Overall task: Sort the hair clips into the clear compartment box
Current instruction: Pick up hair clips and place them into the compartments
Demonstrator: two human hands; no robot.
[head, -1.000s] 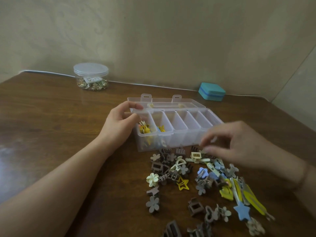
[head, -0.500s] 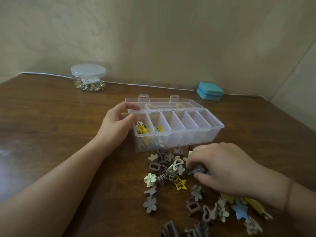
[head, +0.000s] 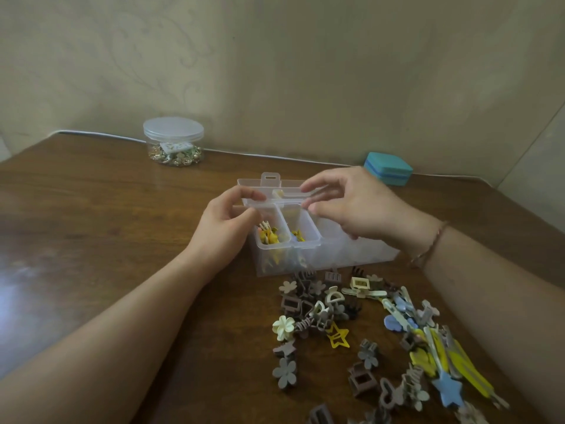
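Bracing the clear compartment box (head: 308, 255) at nine o'clock, left hand (head: 224, 231) fingers clamp its rim; right hand (head: 351, 209) fingers curled, contents unclear. Hair clips (head: 336, 313) look light, stiff; pinch bodies.

On the brown wooden table (head: 91, 240) stand one clear plastic compartment box (head: 305, 258), one round clear plastic jar (head: 173, 142) and one small teal case (head: 388, 169). The loose hair clips (head: 367, 341) are too many to count exactly, among them one yellow star clip (head: 337, 335) and one blue star clip (head: 448, 392).

right hand (head: 354, 206) covers most of the box (head: 305, 258), can't tell if it's holding a clip; bottom clips (head: 321, 416) cut off.
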